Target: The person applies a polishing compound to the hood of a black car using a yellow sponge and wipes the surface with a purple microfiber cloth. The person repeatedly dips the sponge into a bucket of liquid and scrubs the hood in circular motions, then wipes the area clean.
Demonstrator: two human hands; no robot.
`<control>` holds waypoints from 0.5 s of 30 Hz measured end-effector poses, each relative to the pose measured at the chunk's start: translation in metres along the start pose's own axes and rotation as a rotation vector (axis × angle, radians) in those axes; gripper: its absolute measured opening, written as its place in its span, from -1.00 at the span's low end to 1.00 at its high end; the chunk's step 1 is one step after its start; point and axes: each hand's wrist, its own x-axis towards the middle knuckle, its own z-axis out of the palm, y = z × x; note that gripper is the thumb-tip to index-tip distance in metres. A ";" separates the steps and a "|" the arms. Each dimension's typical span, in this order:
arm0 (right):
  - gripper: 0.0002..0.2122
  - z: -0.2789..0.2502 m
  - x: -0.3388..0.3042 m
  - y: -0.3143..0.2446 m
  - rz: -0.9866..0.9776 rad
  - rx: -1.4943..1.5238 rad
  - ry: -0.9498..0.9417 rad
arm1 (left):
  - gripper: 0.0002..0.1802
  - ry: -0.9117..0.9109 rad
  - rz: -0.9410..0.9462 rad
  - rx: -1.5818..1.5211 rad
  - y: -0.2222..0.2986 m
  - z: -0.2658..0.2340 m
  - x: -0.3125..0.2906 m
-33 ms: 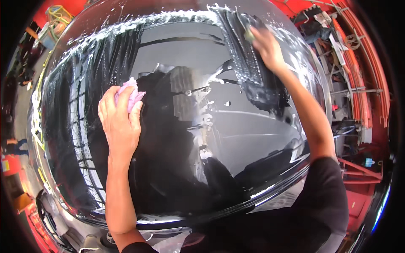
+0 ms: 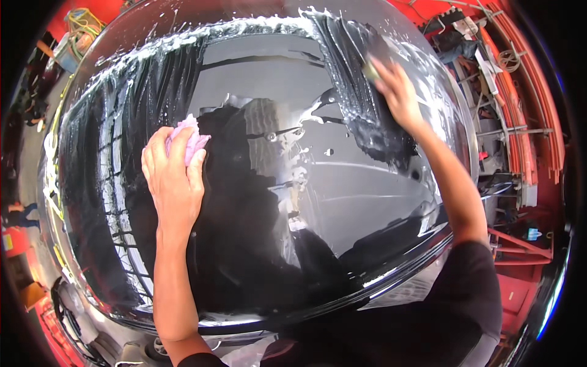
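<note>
A glossy black car panel (image 2: 235, 244) fills the middle of the view, streaked with white, wet-looking foam or paste. My left hand (image 2: 172, 183) is closed round a crumpled pink cloth (image 2: 191, 142) and rests on the panel's left part. Farther off to the right, my right hand (image 2: 400, 101) lies over a streaky dark band with its fingers reaching up and left. Under those fingers shows the edge of a small yellowish-green pad (image 2: 370, 70), blurred by motion and mostly hidden. Foam (image 2: 263, 25) runs in a thick line along the far side.
Red metal racks with long orange bars (image 2: 520, 104) stand on the right. A blue bucket (image 2: 67, 56) with coiled yellow hose is at the far left. Yellow tape or cord (image 2: 54, 189) lies along the panel's left side. A person's blue-clad leg (image 2: 27, 214) shows at the left edge.
My right hand has slid nearer and slightly right along the streaked band, with the pad under its fingers. My left hand and the pink cloth have hardly moved.
</note>
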 end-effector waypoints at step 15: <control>-0.45 0.000 0.007 -0.005 -0.016 -0.036 0.003 | -0.59 0.048 0.017 0.008 0.003 0.004 0.004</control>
